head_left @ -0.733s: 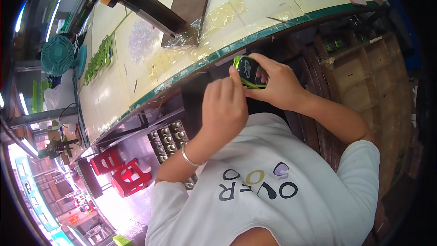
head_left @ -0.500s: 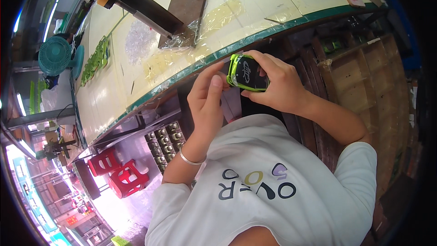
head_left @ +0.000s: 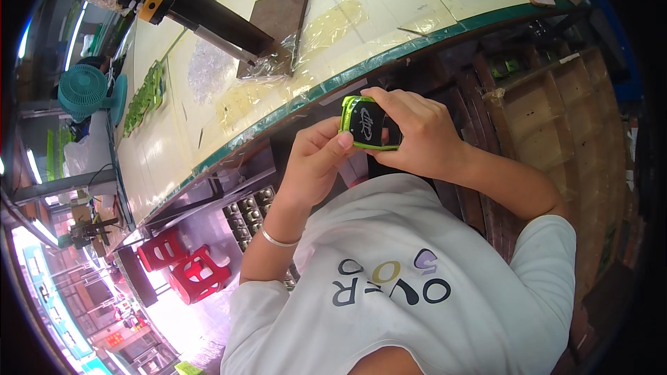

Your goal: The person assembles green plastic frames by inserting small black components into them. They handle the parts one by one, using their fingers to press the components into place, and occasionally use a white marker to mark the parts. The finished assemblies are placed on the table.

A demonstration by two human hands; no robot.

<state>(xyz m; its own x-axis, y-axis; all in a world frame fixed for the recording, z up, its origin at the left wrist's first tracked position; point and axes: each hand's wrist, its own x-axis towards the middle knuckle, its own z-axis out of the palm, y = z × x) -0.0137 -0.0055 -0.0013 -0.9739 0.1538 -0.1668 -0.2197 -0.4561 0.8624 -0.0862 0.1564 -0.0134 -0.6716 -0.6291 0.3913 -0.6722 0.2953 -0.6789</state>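
The right hand (head_left: 424,128) has a firm grip on a black-and-green piece (head_left: 365,122), fingers over its upper edge and thumb along the lower one. The left hand (head_left: 314,160) touches the piece's lower left corner with its thumb, fingers curled in beside it; whether they pinch or merely steady it I cannot tell, since the fingertips are partly hidden. The piece is held off any surface, before the chest and just short of the near edge of the bench (head_left: 161,167). Judged from this, handling is under way: the green rim sits around the black face, and the piece is not yet set down. The right elbow is bent wide, its forearm slanting inward; the left forearm, with a bracelet (head_left: 280,240) at the wrist, rises more steeply. Farther out, the bench carries a brown board (head_left: 281,17) under a dark bar (head_left: 222,26), a heap of clear plastic bits (head_left: 208,69) and a row of green parts (head_left: 144,103). A teal fan (head_left: 82,89) stands beyond at the left.
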